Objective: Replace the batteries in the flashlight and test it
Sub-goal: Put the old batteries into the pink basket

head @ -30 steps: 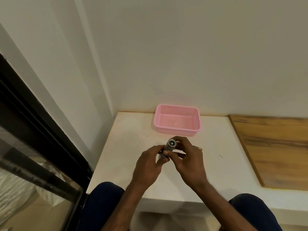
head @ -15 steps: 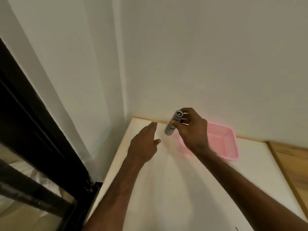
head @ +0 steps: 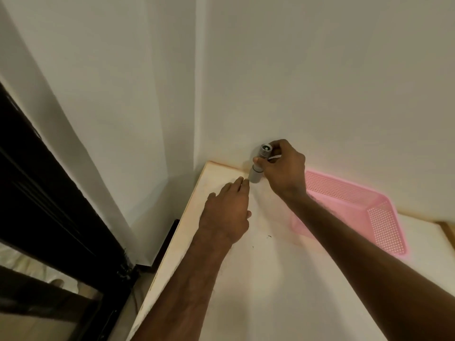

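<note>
A small grey flashlight (head: 259,166) is held above the far left corner of the white table (head: 283,279), close to the wall. My right hand (head: 283,166) grips it around the middle, thumb on its side, one round end facing up towards me and the other pointing down at the table. A thin white strap shows by my fingers. My left hand (head: 227,212) hovers flat just below and left of the flashlight, fingers stretched out and holding nothing; its fingertips nearly reach the lower end. No loose batteries are visible.
A pink perforated plastic basket (head: 374,217) sits on the table against the wall, right of my right hand. White walls meet in a corner behind the table. A black window frame (head: 49,205) runs along the left. A wooden board edge (head: 448,230) shows at far right.
My left hand let go of the flashlight and opened flat. My right hand carried the flashlight away from me to the table's far left corner. The view swung left, closer to the wall.
</note>
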